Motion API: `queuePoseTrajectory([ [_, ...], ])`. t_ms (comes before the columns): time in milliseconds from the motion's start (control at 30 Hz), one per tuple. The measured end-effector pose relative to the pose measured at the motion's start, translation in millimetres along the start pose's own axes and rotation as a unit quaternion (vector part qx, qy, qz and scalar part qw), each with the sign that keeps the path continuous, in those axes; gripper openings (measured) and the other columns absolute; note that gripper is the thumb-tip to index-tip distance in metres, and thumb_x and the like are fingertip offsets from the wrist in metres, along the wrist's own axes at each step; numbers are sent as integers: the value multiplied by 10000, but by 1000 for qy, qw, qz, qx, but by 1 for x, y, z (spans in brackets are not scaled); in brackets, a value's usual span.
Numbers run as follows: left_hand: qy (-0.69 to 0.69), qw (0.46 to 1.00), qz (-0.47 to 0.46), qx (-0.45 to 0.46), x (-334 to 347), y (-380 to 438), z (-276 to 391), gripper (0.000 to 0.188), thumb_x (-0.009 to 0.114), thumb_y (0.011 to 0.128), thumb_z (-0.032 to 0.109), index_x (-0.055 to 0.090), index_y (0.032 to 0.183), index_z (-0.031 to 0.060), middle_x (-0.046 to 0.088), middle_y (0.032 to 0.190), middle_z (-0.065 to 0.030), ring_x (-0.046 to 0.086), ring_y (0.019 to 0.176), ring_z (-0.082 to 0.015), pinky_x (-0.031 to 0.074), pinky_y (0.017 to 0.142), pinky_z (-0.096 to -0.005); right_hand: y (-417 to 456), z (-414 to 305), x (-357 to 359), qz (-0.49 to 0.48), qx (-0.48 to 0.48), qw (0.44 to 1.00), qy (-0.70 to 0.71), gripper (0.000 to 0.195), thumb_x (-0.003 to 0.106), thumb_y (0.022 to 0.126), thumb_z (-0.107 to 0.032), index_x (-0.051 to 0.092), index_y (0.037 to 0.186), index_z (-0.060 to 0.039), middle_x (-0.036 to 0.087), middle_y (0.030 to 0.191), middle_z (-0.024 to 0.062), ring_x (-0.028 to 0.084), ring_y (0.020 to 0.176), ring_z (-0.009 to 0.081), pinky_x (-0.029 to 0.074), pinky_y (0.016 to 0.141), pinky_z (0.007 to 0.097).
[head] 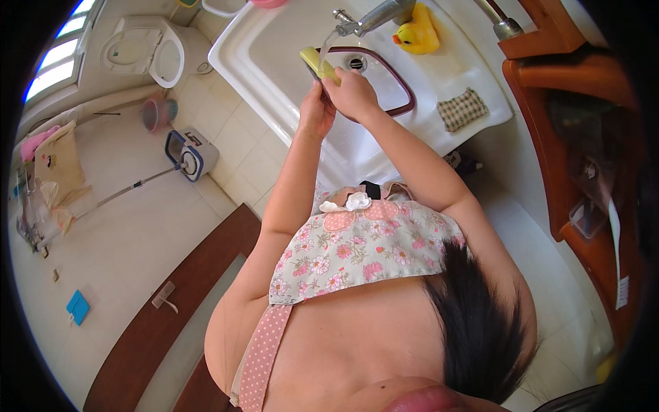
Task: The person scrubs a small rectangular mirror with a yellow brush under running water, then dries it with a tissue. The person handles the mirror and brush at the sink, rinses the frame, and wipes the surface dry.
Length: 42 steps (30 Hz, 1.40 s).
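Both hands meet over the white washbasin (262, 67), holding a yellow-green block with a dark underside (318, 63), which looks like a sponge. My right hand (352, 93) grips its near end from above. From the near left side, my left hand (317, 109) supports it, with the thumb against the dark face; its other fingers are partly hidden. A thin stream of water (325, 45) runs from the metal faucet (378, 18) onto the block. Below and right of the hands, a dark red rim (406, 98) curves around the drain (356, 63).
A yellow rubber duck (419, 33) and a checked fabric pad (462, 109) sit on the basin's right ledge. An orange-brown shelf unit (530, 149) stands at right. A mop bucket (203, 152), its mop handle (121, 190) and a toilet (167, 54) are at left.
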<state>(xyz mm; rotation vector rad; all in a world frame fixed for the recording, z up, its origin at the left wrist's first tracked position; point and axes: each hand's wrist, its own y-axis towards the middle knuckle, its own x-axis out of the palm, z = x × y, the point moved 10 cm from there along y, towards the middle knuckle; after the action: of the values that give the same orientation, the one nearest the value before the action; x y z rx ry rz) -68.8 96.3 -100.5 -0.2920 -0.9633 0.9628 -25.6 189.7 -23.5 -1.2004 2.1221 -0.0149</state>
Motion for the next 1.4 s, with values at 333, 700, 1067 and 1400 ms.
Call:
queuePoseTrajectory([
  [333, 112, 983, 123, 70, -20, -6, 6, 416, 335, 984, 343, 514, 1071, -23, 589, 938, -95, 578, 816, -183, 489, 702, -308, 17, 12, 27, -18, 24, 999, -30, 435, 485, 838, -388, 606, 1066, -38, 578, 1045, 239, 589, 940, 355, 470, 813, 424],
  [700, 160, 977, 98, 107, -19, -21, 6, 399, 413, 967, 343, 534, 1053, -28, 471, 660, -26, 456, 517, -119, 386, 458, -226, 63, 72, 21, 134, 30, 989, -48, 359, 499, 835, -374, 653, 916, -60, 656, 738, 149, 647, 723, 299, 500, 669, 394],
  [1067, 136, 983, 88, 83, -30, -24, 12, 401, 407, 969, 334, 525, 1083, -31, 469, 647, -19, 462, 511, -115, 383, 455, -222, 44, 55, 32, 9, 100, 982, 161, 368, 514, 834, -371, 662, 901, -40, 658, 737, 169, 655, 735, 316, 511, 669, 409],
  [1400, 142, 981, 12, 134, -11, -44, 34, 397, 370, 979, 341, 507, 1123, -3, 475, 630, -15, 463, 471, -107, 380, 414, -224, 47, 62, 31, 28, 156, 925, 345, 357, 576, 840, -334, 595, 952, 4, 646, 810, 138, 617, 595, 162, 480, 493, 315],
])
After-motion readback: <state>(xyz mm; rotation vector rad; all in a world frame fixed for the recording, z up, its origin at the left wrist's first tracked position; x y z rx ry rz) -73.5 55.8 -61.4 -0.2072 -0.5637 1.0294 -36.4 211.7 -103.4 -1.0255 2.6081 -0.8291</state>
